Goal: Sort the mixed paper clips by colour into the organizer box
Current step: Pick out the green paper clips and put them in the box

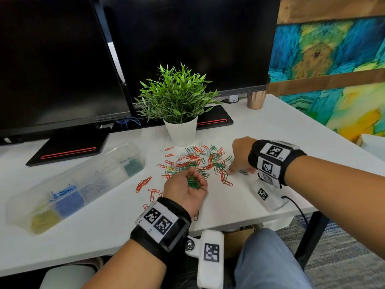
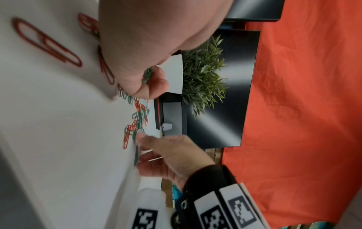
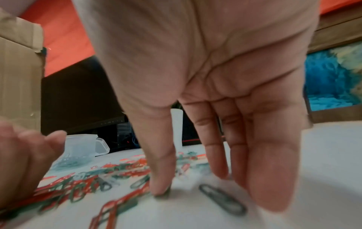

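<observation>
A pile of mixed red, green and white paper clips (image 1: 193, 160) lies on the white table (image 1: 270, 126) in front of the plant. My left hand (image 1: 183, 191) is palm up at the pile's near edge, fingers curled round a bunch of green clips (image 1: 193, 182), also seen as green clips (image 2: 147, 75) in the left wrist view. My right hand (image 1: 239, 161) reaches down at the pile's right side with straight fingers; its index fingertip (image 3: 161, 191) presses a clip on the table. One green clip (image 3: 223, 199) lies beside it. The clear organizer box (image 1: 73, 184) lies open at the left, holding yellow, blue, silver and green clips in separate compartments.
A potted plant (image 1: 181, 130) stands right behind the pile. Two dark monitors (image 1: 187, 38) and their black bases (image 1: 68, 147) fill the back. A copper cup (image 1: 255, 100) stands at the back right. Loose red clips (image 1: 143, 183) lie near my left wrist, by the table's front edge.
</observation>
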